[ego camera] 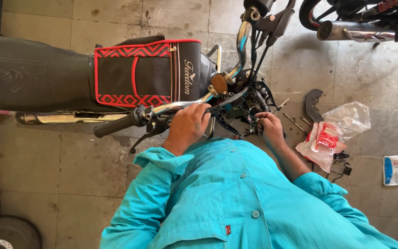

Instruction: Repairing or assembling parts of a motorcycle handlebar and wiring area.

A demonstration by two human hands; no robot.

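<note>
Chrome handlebar [180, 106] under left hand [187, 127]

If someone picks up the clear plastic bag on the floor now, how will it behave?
The clear plastic bag looks thin and crumpled, so it would probably flop and rustle. It seems light, yet the red packet inside may slide and pull one end down.

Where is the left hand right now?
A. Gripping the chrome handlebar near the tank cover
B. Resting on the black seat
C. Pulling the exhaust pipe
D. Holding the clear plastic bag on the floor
A: the left hand is closed over the chrome handlebar just beside the black and red tank cover, while the right hand works in the exposed wiring at the headlight area.
</note>
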